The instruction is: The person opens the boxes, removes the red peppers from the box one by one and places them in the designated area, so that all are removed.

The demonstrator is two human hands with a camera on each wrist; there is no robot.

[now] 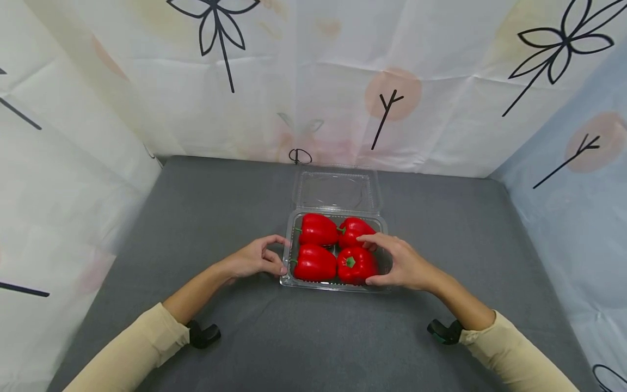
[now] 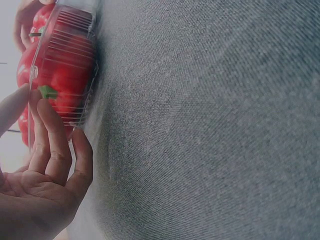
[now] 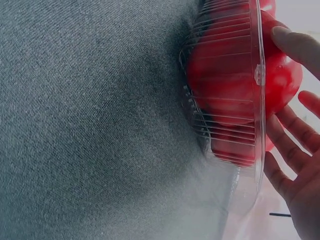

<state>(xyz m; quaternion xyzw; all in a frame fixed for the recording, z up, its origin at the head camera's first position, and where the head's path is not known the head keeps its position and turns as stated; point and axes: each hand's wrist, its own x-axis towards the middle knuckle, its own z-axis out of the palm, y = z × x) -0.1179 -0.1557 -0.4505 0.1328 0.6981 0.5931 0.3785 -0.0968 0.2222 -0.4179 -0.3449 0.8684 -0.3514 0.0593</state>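
Observation:
A clear plastic clamshell box (image 1: 337, 287), its lid (image 1: 337, 190) folded back, holds several red bell peppers. My left hand (image 1: 258, 257) is at the box's left side, thumb and index finger bent against the rim; the left wrist view shows its other fingers (image 2: 60, 155) curved beside the wall. Over the right side, my right hand (image 1: 404, 264) spans the front right bell pepper (image 1: 358, 265), thumb at its front and fingers behind. Its index finger reaches over the back right bell pepper (image 1: 354, 228). The front left bell pepper (image 1: 314, 263) and back left bell pepper (image 1: 317, 230) lie sideways.
Dark grey cloth covers the table (image 1: 313, 343) around the box. Behind it hangs a pale curtain (image 1: 313, 81) with printed leaves, and more printed fabric stands at both sides. Dark wrist mounts (image 1: 203, 335) show below each forearm.

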